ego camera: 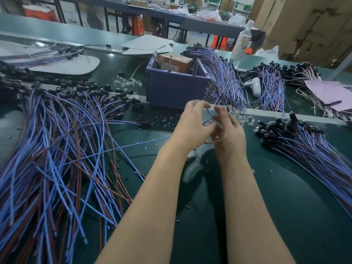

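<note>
Spreading across the whole view, a dark green work table (285, 216) carries everything else. On its left side lies a broad loose heap of blue and brown insulated wires (57, 159) whose far ends carry black plugs. A narrower sheaf of the same blue and brown wires (314, 155) fans out on the right, its black ends pointing towards the middle. Behind the hands stands a square purple plastic box (171, 88) with a brown carton inside. Just in front of that box, raised above the table's middle, the left hand (192, 121) and the right hand (228, 130) meet. Both have their fingers curled inward, and their fingertips pinch one thin blue-and-brown wire lead (210, 118) between them; its free end rises towards the box. Motion blur hides what sits at the pinched end. A small scatter of clear plastic caps (245, 119) lies just beyond the right hand.
</note>
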Action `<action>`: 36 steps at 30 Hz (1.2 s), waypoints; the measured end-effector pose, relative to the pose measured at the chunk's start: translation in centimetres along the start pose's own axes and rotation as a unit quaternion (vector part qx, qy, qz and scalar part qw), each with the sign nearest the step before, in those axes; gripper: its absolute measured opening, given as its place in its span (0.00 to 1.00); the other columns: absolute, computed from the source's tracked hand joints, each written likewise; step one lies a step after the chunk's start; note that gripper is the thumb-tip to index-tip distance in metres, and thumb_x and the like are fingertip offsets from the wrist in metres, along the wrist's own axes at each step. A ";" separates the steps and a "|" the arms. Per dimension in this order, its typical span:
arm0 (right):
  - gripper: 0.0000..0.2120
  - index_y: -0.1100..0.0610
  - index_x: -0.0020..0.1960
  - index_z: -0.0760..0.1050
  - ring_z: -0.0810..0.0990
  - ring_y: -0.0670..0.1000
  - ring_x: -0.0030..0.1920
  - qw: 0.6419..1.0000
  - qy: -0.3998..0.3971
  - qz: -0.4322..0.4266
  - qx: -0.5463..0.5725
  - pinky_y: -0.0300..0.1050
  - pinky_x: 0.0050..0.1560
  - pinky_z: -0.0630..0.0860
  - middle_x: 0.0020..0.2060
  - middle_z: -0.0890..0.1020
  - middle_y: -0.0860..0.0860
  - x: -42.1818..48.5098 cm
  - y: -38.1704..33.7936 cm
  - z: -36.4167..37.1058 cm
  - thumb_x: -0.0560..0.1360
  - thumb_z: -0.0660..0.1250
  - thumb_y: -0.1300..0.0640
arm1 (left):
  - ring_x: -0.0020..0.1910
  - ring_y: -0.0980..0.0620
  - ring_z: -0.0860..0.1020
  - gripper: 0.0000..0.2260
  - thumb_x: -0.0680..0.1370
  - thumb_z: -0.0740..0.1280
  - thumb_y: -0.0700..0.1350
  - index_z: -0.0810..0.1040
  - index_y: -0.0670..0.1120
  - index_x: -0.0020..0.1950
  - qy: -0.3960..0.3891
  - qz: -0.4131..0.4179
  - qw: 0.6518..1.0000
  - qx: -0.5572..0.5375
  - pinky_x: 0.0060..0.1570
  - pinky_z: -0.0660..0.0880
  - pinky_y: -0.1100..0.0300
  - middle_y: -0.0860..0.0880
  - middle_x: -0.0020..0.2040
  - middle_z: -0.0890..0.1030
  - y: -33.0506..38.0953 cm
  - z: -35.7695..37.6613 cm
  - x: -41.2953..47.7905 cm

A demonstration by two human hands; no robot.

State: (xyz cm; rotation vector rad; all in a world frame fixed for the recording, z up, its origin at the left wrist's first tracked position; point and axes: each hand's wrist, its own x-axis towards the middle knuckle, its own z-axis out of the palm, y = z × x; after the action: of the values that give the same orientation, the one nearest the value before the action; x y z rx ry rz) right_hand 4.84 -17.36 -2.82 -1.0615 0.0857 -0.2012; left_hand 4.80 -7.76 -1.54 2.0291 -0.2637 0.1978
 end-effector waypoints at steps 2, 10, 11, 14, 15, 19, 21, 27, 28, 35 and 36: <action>0.07 0.57 0.44 0.79 0.68 0.43 0.27 0.999 0.028 -0.026 0.001 0.36 0.29 0.68 0.28 0.73 0.46 0.2 -0.1 -0.2 0.78 0.64 0.56 | 0.55 0.52 0.76 0.20 0.75 0.70 0.46 0.70 0.45 0.64 -0.065 -0.052 0.996 0.025 0.58 0.72 0.58 0.48 0.58 0.75 0.0 -0.1 -0.2; 0.09 0.55 0.40 0.76 0.74 0.41 0.21 0.950 0.218 -0.003 0.221 0.31 0.25 0.73 0.21 0.76 0.46 0.9 -2.1 -2.3 0.78 0.65 0.53 | 0.28 0.58 0.74 0.10 0.77 0.68 0.50 0.81 0.44 0.43 -0.093 -0.060 0.990 -0.084 0.37 0.72 0.59 0.53 0.31 0.80 -1.5 -3.0 -1.1; 0.10 0.56 0.40 0.75 0.74 0.41 0.21 0.942 0.229 -0.001 0.247 0.31 0.25 0.73 0.21 0.76 0.46 0.8 -2.0 -2.4 0.78 0.65 0.53 | 0.29 0.58 0.73 0.11 0.77 0.68 0.52 0.81 0.45 0.44 -0.112 -0.067 0.986 -0.101 0.38 0.72 0.60 0.54 0.30 0.79 -1.5 -3.2 -1.2; 0.11 0.58 0.40 0.75 0.76 0.43 0.23 0.930 0.221 0.007 0.293 0.33 0.27 0.76 0.27 0.77 0.50 0.9 -1.8 -2.5 0.78 0.64 0.53 | 0.31 0.57 0.72 0.12 0.79 0.64 0.51 0.83 0.46 0.44 -0.114 -0.050 0.986 -0.109 0.40 0.70 0.61 0.55 0.29 0.75 -1.7 -3.0 -1.3; 0.12 0.58 0.41 0.74 0.77 0.44 0.26 0.938 0.201 0.013 0.283 0.33 0.29 0.77 0.31 0.78 0.51 1.0 -1.6 -2.4 0.79 0.63 0.51 | 0.31 0.58 0.72 0.11 0.80 0.64 0.48 0.82 0.46 0.43 -0.089 -0.038 0.989 -0.110 0.39 0.70 0.63 0.56 0.28 0.75 -1.7 -2.8 -1.2; 0.11 0.57 0.45 0.76 0.76 0.47 0.34 0.997 0.037 0.032 0.058 0.36 0.36 0.75 0.37 0.80 0.51 0.4 -0.3 -0.4 0.78 0.62 0.50 | 0.31 0.60 0.74 0.07 0.79 0.65 0.42 0.78 0.48 0.42 -0.009 0.013 0.989 -0.147 0.39 0.74 0.65 0.57 0.30 0.77 -0.7 -1.4 -0.8; 0.12 0.58 0.46 0.78 0.79 0.49 0.38 0.999 -0.039 0.018 -0.006 0.39 0.39 0.76 0.39 0.81 0.52 -0.2 0.3 0.6 0.79 0.62 0.52 | 0.35 0.57 0.77 0.06 0.79 0.65 0.41 0.78 0.49 0.43 0.004 0.032 0.991 -0.128 0.43 0.76 0.60 0.54 0.35 0.80 -0.5 -0.6 -0.6; 0.14 0.56 0.42 0.77 0.71 0.41 0.25 0.984 0.113 -0.124 -0.060 0.33 0.26 0.69 0.29 0.75 0.48 0.2 0.0 0.0 0.81 0.57 0.53 | 0.38 0.55 0.77 0.06 0.78 0.66 0.48 0.80 0.47 0.46 0.032 -0.008 0.999 0.031 0.48 0.75 0.58 0.56 0.35 0.79 -2.1 -0.8 -0.7; 0.14 0.56 0.42 0.77 0.72 0.41 0.24 0.983 0.144 -0.117 0.007 0.33 0.26 0.71 0.28 0.75 0.48 0.3 -0.4 -0.4 0.81 0.57 0.53 | 0.42 0.52 0.78 0.07 0.78 0.66 0.49 0.80 0.48 0.46 0.035 -0.019 0.998 0.052 0.52 0.74 0.56 0.55 0.37 0.79 -2.3 -1.1 -0.8; 0.09 0.56 0.46 0.77 0.78 0.44 0.30 0.978 0.139 -0.044 0.147 0.35 0.35 0.79 0.35 0.77 0.51 0.9 -0.9 -1.2 0.80 0.61 0.54 | 0.46 0.48 0.78 0.06 0.79 0.64 0.47 0.79 0.48 0.47 0.076 -0.018 0.994 0.071 0.57 0.72 0.51 0.54 0.38 0.79 -2.0 -1.7 -0.9; 0.07 0.56 0.45 0.77 0.78 0.43 0.31 0.990 0.111 -0.045 0.078 0.35 0.35 0.78 0.35 0.77 0.50 0.8 -0.4 -0.7 0.79 0.62 0.56 | 0.44 0.48 0.78 0.06 0.79 0.64 0.46 0.80 0.47 0.47 0.074 -0.007 0.996 0.053 0.53 0.74 0.52 0.52 0.37 0.80 -1.8 -1.5 -0.9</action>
State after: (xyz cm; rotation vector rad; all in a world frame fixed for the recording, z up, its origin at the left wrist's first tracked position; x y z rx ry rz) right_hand 5.47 -18.34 -2.82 -0.8840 0.2194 -0.4023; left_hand 4.35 -5.50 -2.65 2.1080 -0.1498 0.3584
